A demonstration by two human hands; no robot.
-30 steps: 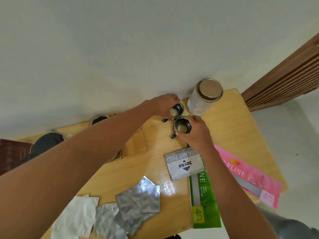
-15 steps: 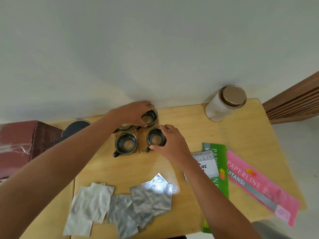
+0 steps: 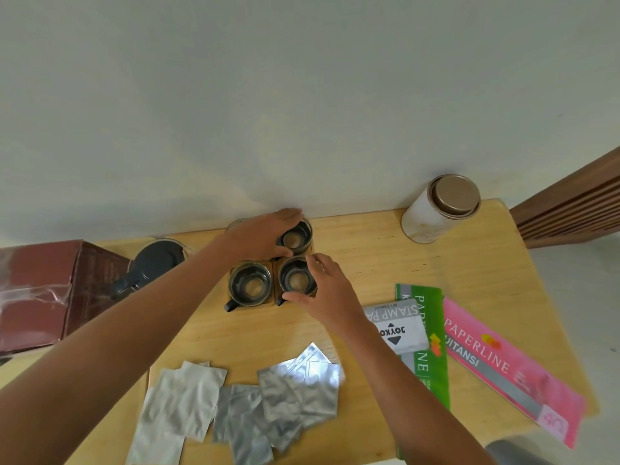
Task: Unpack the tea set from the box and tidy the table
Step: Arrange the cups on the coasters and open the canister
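Observation:
Three small glass cups with dark handles stand on wooden coasters at the back middle of the wooden table. My left hand curls round the back right cup, fingers over its far rim and thumb at its near side. My right hand grips the front right cup between thumb and fingers. The front left cup stands free. Another rim peeks out behind my left wrist. A dark teapot sits to the left, beside the maroon box.
A white canister with a brown lid stands at the back right. A grey stamp pad box lies on a green booklet, next to a pink booklet. Several silver foil pouches lie at the front edge.
Both hands carried their cups leftward from beside the canister and set them on the coasters next to the front left cup. In the last half second they barely moved.

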